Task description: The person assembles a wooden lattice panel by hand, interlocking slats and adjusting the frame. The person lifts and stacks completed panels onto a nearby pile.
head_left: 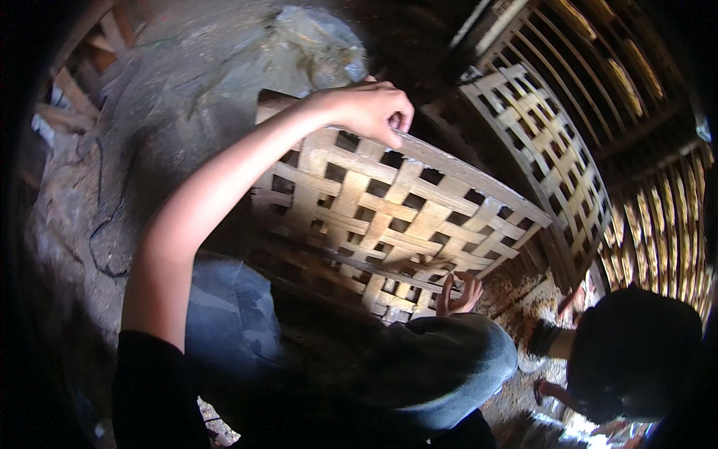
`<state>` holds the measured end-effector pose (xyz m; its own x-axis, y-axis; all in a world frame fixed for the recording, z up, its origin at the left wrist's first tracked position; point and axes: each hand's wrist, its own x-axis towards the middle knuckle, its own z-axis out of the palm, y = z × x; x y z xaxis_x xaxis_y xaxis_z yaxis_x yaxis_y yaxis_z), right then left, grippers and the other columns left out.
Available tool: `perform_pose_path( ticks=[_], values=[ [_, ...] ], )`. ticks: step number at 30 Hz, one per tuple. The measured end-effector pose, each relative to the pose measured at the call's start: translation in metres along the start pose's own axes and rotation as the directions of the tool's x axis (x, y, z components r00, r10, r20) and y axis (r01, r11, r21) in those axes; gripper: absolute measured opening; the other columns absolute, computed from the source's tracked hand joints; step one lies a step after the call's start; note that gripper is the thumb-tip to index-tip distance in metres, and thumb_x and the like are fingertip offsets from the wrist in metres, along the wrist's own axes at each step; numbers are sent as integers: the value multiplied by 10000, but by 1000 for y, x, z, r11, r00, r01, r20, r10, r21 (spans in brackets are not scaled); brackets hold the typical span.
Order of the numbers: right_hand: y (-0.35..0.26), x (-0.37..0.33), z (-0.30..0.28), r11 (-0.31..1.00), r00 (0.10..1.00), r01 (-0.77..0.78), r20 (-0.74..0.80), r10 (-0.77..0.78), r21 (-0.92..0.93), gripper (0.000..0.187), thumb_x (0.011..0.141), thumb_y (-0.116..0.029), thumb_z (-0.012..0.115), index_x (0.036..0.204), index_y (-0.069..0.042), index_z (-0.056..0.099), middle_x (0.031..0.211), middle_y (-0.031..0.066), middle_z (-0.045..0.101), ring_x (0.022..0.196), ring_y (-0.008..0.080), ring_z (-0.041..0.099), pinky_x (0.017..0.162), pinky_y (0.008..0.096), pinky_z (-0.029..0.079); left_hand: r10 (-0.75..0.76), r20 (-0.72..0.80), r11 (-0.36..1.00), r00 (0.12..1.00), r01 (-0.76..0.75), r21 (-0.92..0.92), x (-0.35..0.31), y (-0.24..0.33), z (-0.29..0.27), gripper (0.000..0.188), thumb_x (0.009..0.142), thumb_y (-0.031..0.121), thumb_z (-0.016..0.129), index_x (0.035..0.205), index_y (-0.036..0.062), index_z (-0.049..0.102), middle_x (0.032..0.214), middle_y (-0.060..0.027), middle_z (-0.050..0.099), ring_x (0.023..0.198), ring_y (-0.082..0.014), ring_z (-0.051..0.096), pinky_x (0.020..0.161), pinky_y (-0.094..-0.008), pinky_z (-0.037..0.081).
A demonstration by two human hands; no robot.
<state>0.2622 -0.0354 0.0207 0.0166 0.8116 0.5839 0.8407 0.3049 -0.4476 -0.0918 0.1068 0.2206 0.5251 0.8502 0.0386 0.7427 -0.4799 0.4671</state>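
A woven panel of flat bamboo strips (385, 213) with wooden edge rails stands tilted before my knees. My left hand (374, 111) is closed over its upper rail, thumb on the near side and fingers curled over the top. My right hand (460, 293) is at the lower rail, near the panel's right end, with its fingers bent around the wood. My right knee hides part of that hand. The panel's lower edge is in shadow.
A second woven panel (542, 138) leans at the back right, beside a slatted bamboo wall (658, 232). Crumpled plastic sheeting (314, 45) lies on the dusty floor beyond. Another person in dark clothing (636, 352) is close on my right. Wooden pieces (75, 97) stand at far left.
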Motion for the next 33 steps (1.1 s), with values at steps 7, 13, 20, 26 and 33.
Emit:
perform_pose_path(
  ticks=[7,13,20,26,33],
  values=[
    [40,35,-31,969,946,-177,-243,216,173,109,817,-128,635,846,-40,577,813,82,563,764,221,519,705,339,410,-25,-1,999,1000,25,-36,2,6,-2,214,681,165,698,826,39,603,804,-56,593,838,-195,554,851,-345,411],
    [70,43,-53,877,840,-369,-293,456,307,152,837,-149,646,897,-12,619,711,20,572,618,92,459,570,243,383,-31,6,999,1000,31,-34,2,13,-4,202,665,122,679,813,20,587,783,-72,573,816,-202,546,815,-340,427],
    [88,26,-36,783,820,-517,-62,569,347,164,836,-153,659,915,-9,671,733,14,627,657,61,521,573,222,406,-128,56,989,990,123,86,-4,24,-11,202,693,132,649,844,36,556,829,-53,542,923,-226,506,906,-363,386],
    [127,14,-22,681,757,-598,18,653,422,164,839,-148,658,932,-15,668,793,38,658,709,103,568,632,240,428,-157,115,983,981,144,110,4,34,-15,213,701,146,660,861,56,552,843,-46,543,939,-232,504,930,-371,374],
    [109,21,-30,749,805,-543,-19,593,379,142,841,-155,657,905,-28,659,735,10,614,641,80,497,574,237,403,-86,91,991,992,76,111,1,32,-16,193,704,131,650,846,37,561,819,-63,544,853,-230,535,840,-361,414]
  ],
)
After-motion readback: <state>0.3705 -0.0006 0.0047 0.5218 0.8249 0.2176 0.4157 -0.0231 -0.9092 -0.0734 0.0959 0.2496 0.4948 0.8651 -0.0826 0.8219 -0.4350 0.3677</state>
